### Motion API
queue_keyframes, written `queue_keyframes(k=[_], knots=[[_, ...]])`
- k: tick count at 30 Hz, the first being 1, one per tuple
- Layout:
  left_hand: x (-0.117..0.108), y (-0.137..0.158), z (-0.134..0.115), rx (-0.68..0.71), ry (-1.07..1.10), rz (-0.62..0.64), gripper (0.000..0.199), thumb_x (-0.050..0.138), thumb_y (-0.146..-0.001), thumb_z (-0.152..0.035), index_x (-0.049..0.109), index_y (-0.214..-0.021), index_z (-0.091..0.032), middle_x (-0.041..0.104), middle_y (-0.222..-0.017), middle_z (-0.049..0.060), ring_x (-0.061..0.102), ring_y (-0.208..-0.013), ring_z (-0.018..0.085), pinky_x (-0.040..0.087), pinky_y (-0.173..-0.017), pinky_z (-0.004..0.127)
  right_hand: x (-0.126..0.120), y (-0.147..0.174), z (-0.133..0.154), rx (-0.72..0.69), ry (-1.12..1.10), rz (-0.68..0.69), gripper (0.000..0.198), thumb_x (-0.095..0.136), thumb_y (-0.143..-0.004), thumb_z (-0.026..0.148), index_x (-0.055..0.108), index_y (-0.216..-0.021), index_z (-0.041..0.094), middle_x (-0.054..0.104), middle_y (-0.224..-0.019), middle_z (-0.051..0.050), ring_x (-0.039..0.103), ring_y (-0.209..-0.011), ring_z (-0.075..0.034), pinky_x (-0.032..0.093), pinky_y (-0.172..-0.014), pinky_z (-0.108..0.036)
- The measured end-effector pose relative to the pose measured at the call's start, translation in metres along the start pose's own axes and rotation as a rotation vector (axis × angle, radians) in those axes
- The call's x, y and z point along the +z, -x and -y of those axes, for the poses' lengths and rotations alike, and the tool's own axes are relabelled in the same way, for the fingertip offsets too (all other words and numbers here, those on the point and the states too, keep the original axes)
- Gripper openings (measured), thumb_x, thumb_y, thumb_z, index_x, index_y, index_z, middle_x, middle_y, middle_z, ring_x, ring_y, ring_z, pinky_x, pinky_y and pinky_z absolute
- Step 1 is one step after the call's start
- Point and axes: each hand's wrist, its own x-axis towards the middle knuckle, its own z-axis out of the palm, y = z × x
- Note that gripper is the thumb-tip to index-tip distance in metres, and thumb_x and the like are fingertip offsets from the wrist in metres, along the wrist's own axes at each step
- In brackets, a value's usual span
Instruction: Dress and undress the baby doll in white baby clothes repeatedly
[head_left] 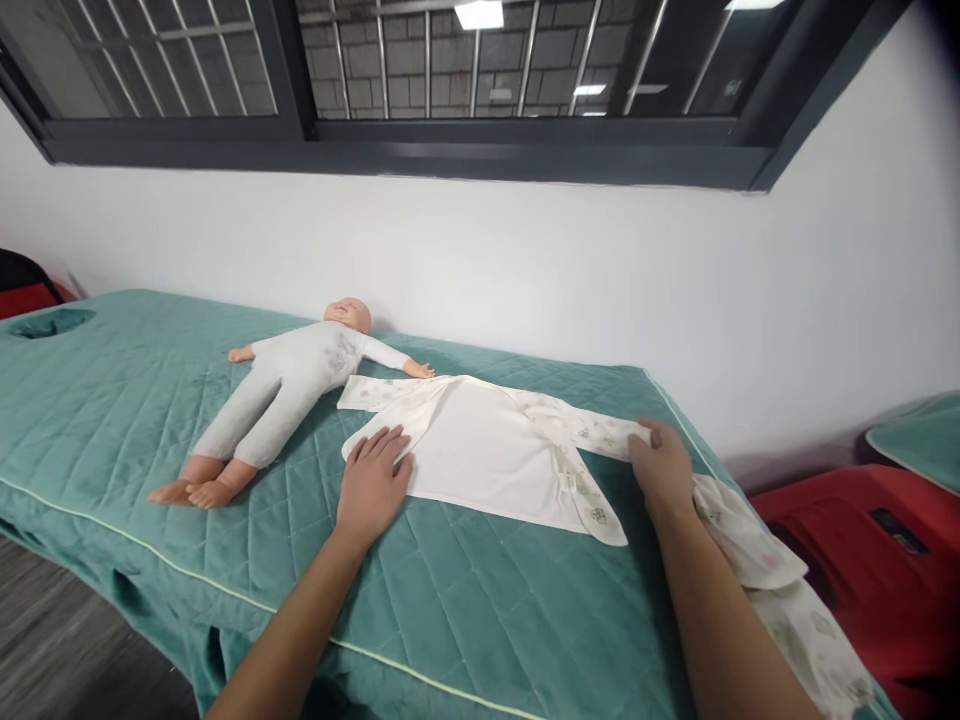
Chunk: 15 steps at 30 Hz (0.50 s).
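Observation:
A white baby shirt with a small print lies spread open on the green quilted bed cover, its sleeves stretched to both sides. My left hand rests flat on the shirt's left front panel, fingers extended. At the end of the right sleeve, my right hand pinches the cuff between thumb and fingers. A baby doll in a pale grey-white suit lies on its back to the left of the shirt, one hand close to the shirt's upper left edge.
More printed baby clothes lie at the right edge of the bed, partly behind my right forearm. Beyond that edge stand red plastic stools. A white wall with a barred window borders the far side.

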Motion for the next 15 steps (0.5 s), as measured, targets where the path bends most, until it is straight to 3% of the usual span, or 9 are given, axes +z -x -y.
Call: queue_keyframes(k=[5, 10, 15], knots=[[-0.0004, -0.0002, -0.0005, 0.003, -0.001, 0.005, 0.036, 0.043, -0.094, -0.033, 0.062, -0.124, -0.024, 0.057, -0.141, 0.002, 0.047, -0.135, 0.024, 0.032, -0.115, 0.048, -0.0008, 0.0029, 0.0069, -0.040, 0.052, 0.035, 0.048, 0.044, -0.076, 0.020, 0.063, -0.119, 0.017, 0.063, -0.119, -0.012, 0.058, -0.113, -0.027, 0.041, -0.103, -0.043], [-0.0015, -0.0001, -0.0016, -0.001, -0.001, -0.001, 0.037, 0.043, -0.095, -0.034, 0.062, -0.124, -0.023, 0.057, -0.141, 0.002, 0.047, -0.135, 0.023, 0.031, -0.116, 0.048, 0.0038, 0.0008, 0.0058, -0.110, 0.026, 0.029, 0.059, 0.044, -0.074, 0.019, 0.051, -0.132, 0.012, 0.054, -0.131, -0.015, 0.048, -0.125, -0.028, 0.035, -0.109, -0.044], [-0.0015, -0.0001, -0.0016, -0.003, 0.006, 0.006, 0.036, 0.044, -0.094, -0.033, 0.062, -0.124, -0.024, 0.057, -0.141, 0.002, 0.047, -0.135, 0.024, 0.031, -0.116, 0.048, 0.0064, -0.0021, -0.0003, -0.174, 0.016, -0.089, 0.062, 0.046, -0.068, 0.015, 0.049, -0.129, 0.008, 0.043, -0.132, -0.020, 0.040, -0.127, -0.033, 0.033, -0.110, -0.051]])
